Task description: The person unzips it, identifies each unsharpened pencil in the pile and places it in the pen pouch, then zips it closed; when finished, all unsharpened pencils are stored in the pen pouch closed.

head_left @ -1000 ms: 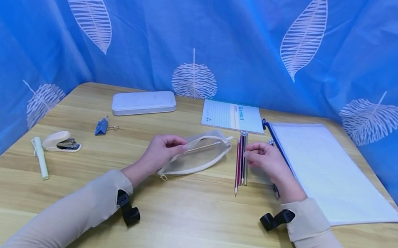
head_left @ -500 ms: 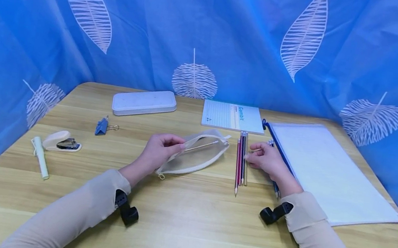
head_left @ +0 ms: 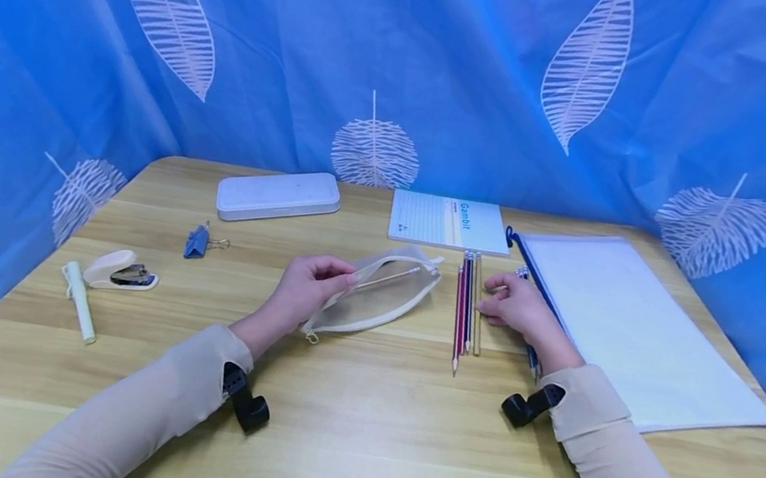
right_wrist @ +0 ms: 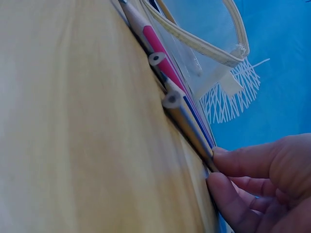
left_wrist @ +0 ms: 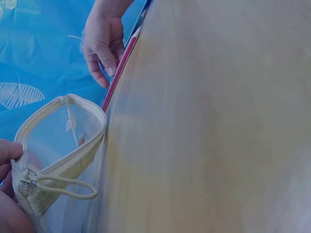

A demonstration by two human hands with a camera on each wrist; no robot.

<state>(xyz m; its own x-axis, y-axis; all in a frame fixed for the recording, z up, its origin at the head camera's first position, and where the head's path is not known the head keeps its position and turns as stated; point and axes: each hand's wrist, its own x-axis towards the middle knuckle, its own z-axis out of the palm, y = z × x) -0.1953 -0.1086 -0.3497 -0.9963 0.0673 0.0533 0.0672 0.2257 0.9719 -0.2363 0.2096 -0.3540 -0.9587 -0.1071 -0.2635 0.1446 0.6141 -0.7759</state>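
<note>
Grip of the right hand [head_left: 515, 311] has shifted slightly toward the right edge of the bench [head_left: 363, 446], apparently pinching the gold pencil [head_left: 477, 330] short of the far edge, suggesting separation from adjoining pencils [head_left: 463, 314], while the left hand [head_left: 301, 297] pinches the mesh pouch [head_left: 377, 309].

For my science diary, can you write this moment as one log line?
Left hand: grips open white mesh zip pouch, gold wooden pencil inside | right hand: pinches another gold pencil | beside it: red and blue pencils
</note>
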